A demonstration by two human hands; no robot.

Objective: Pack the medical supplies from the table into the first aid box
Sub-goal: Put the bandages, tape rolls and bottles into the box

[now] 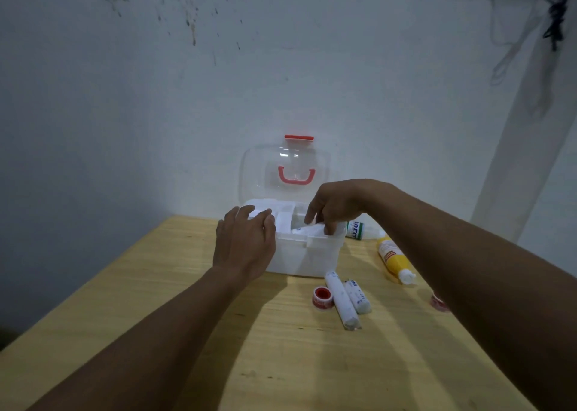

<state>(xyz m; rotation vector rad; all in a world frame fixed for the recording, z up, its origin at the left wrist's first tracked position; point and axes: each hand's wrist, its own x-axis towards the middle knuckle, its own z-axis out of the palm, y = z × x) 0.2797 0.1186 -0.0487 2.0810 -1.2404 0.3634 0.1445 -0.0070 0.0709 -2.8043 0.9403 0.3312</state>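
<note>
A white first aid box [301, 259] stands open at the table's far edge, its clear lid [256, 173] with a red handle leaning against the wall. My left hand [245, 243] rests on the box's left rim, fingers together. Over the box's right side, my right hand [335, 206] pinches a white wrapped bandage roll [309, 231] that lies inside it. On the table in front lie two more wrapped bandage rolls [342, 304], a red and white tape roll [321, 298], a yellow bottle [392, 259] and a green-labelled bottle [356, 230].
The wooden table [175, 285] meets the white wall behind the box. Another small red item [438, 301] is partly hidden by my right forearm. Dark cables [555, 20] hang at the upper right.
</note>
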